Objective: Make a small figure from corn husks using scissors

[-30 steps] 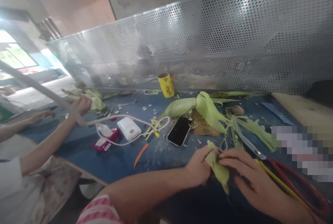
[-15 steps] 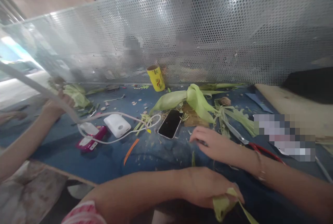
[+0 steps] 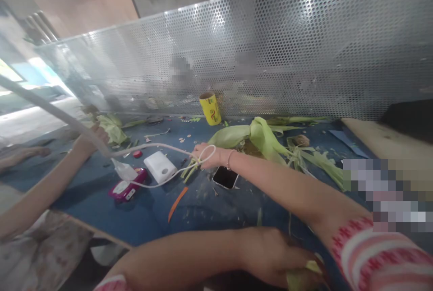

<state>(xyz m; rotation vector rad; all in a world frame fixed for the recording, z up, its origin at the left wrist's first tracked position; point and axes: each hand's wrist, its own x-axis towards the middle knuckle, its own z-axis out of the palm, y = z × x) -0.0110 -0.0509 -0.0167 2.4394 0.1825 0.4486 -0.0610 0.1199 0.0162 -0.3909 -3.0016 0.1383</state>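
Observation:
My left hand (image 3: pixel 275 257), low at the front edge, is closed around a pale green corn husk piece (image 3: pixel 299 277); blur and the frame's bottom hide part of it. Stretched across the table, my right hand (image 3: pixel 210 156) has its fingers bent down on a small bunch of thin green husk strips (image 3: pixel 189 173). A loop of white cable (image 3: pixel 211 149) crosses in front of its fingers. Beneath that wrist lies a black-screened phone (image 3: pixel 225 178). Behind the right forearm rests a knotted corn husk figure (image 3: pixel 262 135) with broad leaf-like ends.
A yellow cardboard tube (image 3: pixel 210 109) stands before the perforated metal screen (image 3: pixel 287 47). A white power bank (image 3: pixel 159 167), magenta device (image 3: pixel 126 187) and orange strip (image 3: pixel 177 204) lie left of centre. At far left, another person's hand (image 3: pixel 96 140) touches husks (image 3: pixel 113 128).
My right hand has moved left and away from me, past the phone to the green strips. My left hand keeps the husk piece near the front edge. The view has shifted slightly.

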